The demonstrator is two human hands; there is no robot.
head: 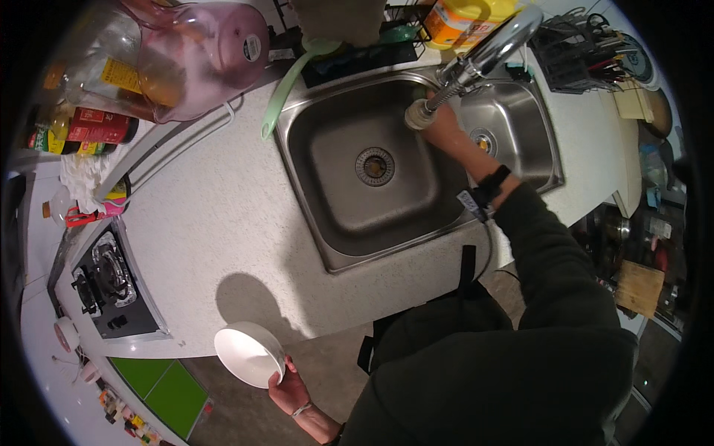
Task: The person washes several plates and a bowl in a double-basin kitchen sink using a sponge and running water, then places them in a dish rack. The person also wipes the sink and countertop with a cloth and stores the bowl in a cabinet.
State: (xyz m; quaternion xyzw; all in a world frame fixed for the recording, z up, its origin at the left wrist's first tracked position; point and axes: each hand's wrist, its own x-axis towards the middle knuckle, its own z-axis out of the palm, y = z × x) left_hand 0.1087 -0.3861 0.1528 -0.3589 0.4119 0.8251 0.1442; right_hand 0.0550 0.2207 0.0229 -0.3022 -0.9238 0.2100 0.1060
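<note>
My left hand [288, 390] grips the rim of a white bowl [249, 355], thumb inside and fingers beneath. The bowl is tilted, its inside bare, just off the front edge of the counter. My right hand [443, 125] reaches to the back right corner of the large stainless steel sink basin [374, 206]. The faucet's spray head [419, 114] covers part of that hand, so its fingers are mostly hidden. Something greenish, too dim to name, shows beside the fingertips. Brown residue sits in the drain strainer [375, 166].
A smaller basin [513, 122] adjoins on the right. The chrome faucet [496, 42] arches over the divider. A pale green ladle [284, 92] lies at the back left, near a pink translucent pitcher [201, 61]. A gas hob [111, 279] is at the left; a black utensil rack [574, 53] stands back right.
</note>
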